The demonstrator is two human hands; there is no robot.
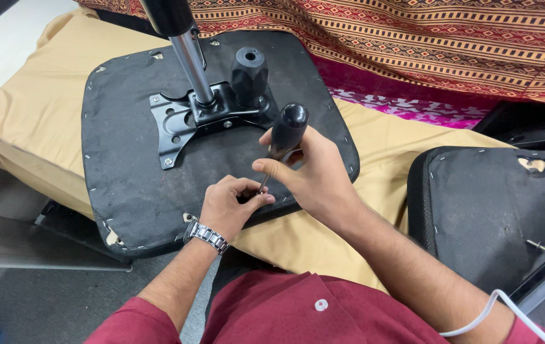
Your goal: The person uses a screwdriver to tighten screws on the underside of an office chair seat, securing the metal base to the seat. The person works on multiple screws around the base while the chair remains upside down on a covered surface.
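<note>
Black-handled screwdriver (283,137), tilted with its tip near, is gripped by right hand (314,175) while left hand (228,207) pinches its shaft on the black upturned chair seat (126,165).

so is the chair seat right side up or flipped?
Flipped: the chair seat lies underside up, its black mounting plate and gas cylinder pointing upward.

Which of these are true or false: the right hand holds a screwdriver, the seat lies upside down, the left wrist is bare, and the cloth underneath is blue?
1. The right hand holds a screwdriver. True.
2. The chair seat lies underside up. True; its metal plate faces up.
3. The left hand has a bare wrist. False; it wears a metal wristwatch.
4. The cloth under the seat is blue. False; it is tan.
</note>
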